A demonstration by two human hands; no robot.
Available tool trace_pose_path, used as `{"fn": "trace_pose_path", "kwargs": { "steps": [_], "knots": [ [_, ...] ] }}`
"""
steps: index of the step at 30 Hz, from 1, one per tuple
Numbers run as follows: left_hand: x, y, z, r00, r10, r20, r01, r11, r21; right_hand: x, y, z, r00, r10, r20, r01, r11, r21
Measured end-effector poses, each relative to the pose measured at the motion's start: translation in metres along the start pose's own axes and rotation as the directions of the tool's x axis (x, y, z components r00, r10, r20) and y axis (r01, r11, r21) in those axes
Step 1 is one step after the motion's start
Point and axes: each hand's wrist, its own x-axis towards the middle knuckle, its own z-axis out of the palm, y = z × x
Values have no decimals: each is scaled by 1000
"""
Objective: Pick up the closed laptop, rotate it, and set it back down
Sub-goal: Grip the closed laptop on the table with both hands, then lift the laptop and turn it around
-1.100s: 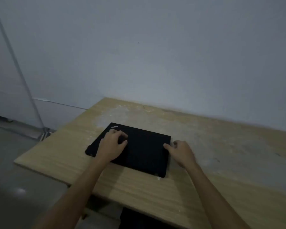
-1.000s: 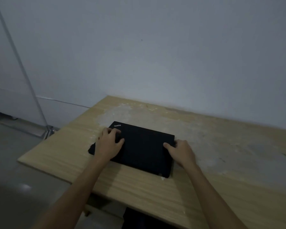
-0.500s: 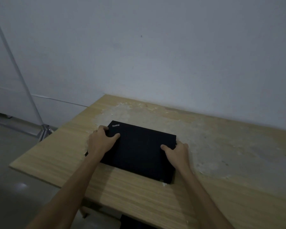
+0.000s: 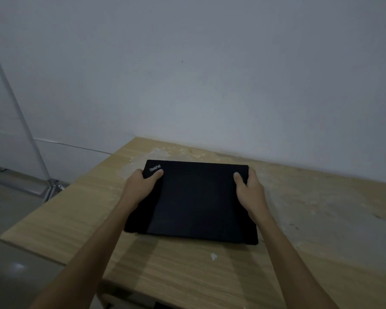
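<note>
A closed black laptop (image 4: 198, 201) with a ThinkPad logo at its far left corner is held over the wooden table (image 4: 187, 270). Its far edge looks raised, tilting the lid towards me. My left hand (image 4: 140, 186) grips its left edge near the far corner, thumb on the lid. My right hand (image 4: 250, 190) grips the right edge near the far corner, thumb on top as well. The fingers under the laptop are hidden.
The table stands against a plain white wall (image 4: 210, 74); a pale worn patch (image 4: 310, 204) covers its right and far part. The left edge drops to a grey floor (image 4: 13, 241), where a slanted metal pole (image 4: 20, 112) meets the ground.
Both hands slid from the lid to the laptop's side edges and closed on it. The laptop has turned to sit square to me and its far edge has come up.
</note>
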Motion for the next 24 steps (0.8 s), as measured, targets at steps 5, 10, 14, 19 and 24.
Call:
{"fn": "trace_pose_path", "kwargs": {
  "steps": [5, 10, 14, 19, 24],
  "knots": [
    [-1, 20, 13, 986, 22, 168, 23, 965, -263, 13, -11, -36, 995, -65, -81, 58, 995, -86],
    [0, 51, 26, 966, 122, 227, -47, 950, -310, 23, -31, -75, 988, -109, -111, 82, 972, -222],
    [-4, 81, 30, 884, 282, 374, -228, 956, -183, 32, -57, -105, 977, -198, -82, 159, 927, -338],
    [-19, 125, 51, 790, 401, 464, -456, 890, 8, 39, -77, -121, 963, -268, -36, 235, 895, -379],
    [-43, 160, 78, 718, 430, 547, -409, 897, -168, 41, -96, -115, 948, -307, 83, 314, 860, -402]
  ]
}}
